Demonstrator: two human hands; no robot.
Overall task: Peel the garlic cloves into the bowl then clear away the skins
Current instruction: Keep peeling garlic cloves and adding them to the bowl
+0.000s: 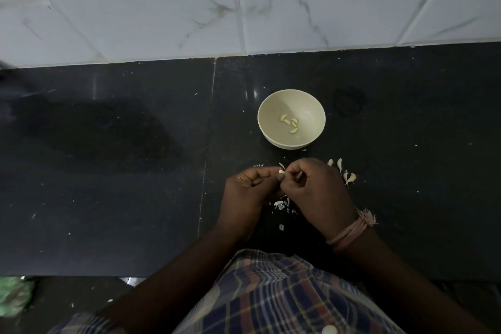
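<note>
Hands meet above the dark desk [108, 171], left hand [248, 187] and right hand [315, 187] both with a pinching grip on one garlic clove [282, 171], near the bowl [273, 138] holding peeled cloves [289, 122]; skins [282, 205] lie below

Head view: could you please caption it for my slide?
Both hands pinch a garlic clove near the bowl; skins litter the counter.

Nothing in the room could be read. The small cream round bowl [291, 119] bore no print or mark, the dark speckled stone tabletop [108, 171] carried no label, and the white marble-veined wall tiles [162, 8] showed only grey streaks, no lettering.
</note>
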